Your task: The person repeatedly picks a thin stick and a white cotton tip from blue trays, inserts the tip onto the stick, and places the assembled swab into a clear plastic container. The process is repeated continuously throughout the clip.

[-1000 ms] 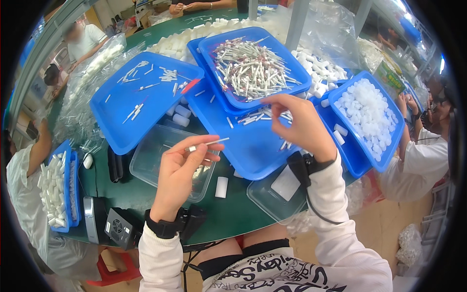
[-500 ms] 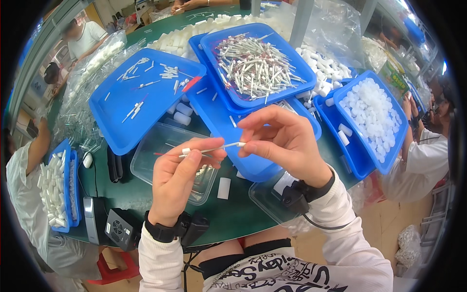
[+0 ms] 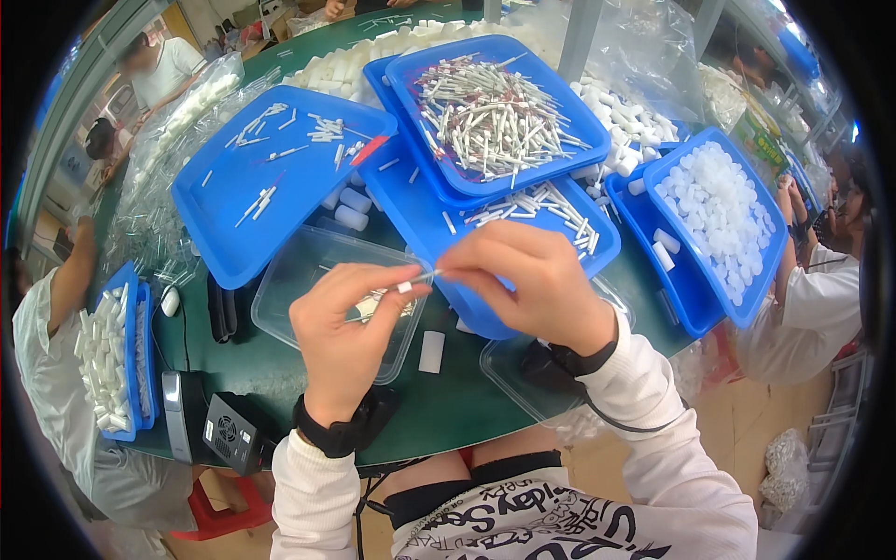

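Pinching a thin pale stick [image 3: 425, 279] with a white collar, the left hand [image 3: 343, 322] hangs at the middle of the frame; the right hand [image 3: 537, 280], fingers curled, has its tips closed on the stick's other end. Behind the left hand lies a clear box [image 3: 285, 294], partly hidden by it. A white cylinder [image 3: 432, 352] rests below, just right of the box. The right hand covers part of a lower blue tray [image 3: 397, 201] with short sticks in it, and an upper blue tray [image 3: 555, 82], heaped with sticks, overlaps that tray at upper centre. At upper left a tilted blue tray [image 3: 299, 205] carries a few scattered sticks and reaches over the clear box's corner. White cylinders [image 3: 616, 117] crowd the upper right, near a clear plastic bag [image 3: 644, 56] and a grey post [image 3: 581, 47]. Right of centre, translucent white pieces [image 3: 719, 219] fill another tray. At lower left stands a black device [image 3: 227, 432] with a fan grille. Everything sits on a green table [image 3: 243, 359] with a curved edge; people work at its far left and right, above a light brown floor [image 3: 728, 439].
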The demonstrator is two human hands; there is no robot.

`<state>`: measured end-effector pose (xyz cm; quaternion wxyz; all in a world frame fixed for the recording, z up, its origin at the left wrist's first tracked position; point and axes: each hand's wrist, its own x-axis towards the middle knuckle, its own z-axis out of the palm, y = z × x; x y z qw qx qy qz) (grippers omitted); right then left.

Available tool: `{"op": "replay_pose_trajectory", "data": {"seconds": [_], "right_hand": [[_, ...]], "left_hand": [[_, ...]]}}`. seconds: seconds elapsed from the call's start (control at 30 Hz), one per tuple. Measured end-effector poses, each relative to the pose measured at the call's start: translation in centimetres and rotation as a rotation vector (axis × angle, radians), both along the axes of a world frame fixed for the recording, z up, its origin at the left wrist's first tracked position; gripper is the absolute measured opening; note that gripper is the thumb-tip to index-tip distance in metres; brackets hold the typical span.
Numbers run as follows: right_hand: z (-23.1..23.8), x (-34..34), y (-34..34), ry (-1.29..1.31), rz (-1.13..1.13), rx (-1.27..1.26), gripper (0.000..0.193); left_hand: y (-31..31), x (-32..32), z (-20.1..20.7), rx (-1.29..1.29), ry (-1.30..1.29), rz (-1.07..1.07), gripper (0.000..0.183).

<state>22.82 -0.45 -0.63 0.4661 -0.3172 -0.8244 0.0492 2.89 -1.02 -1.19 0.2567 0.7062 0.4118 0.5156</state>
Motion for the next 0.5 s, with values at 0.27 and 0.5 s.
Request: {"op": "replay_pose_trajectory", "data": {"seconds": [0.27, 0.5], "right_hand": [[0.19, -0.38, -0.60, 0.055, 0.069, 0.042, 0.013], [0.14, -0.37, -0.53, 0.080, 0.130, 0.117, 0.014]], "left_hand": [[0.07, -0.13, 0.12, 0.155, 0.182, 0.037, 0.015], [-0.21, -0.17, 0.46, 0.310, 0.315, 0.097, 0.015]]}}
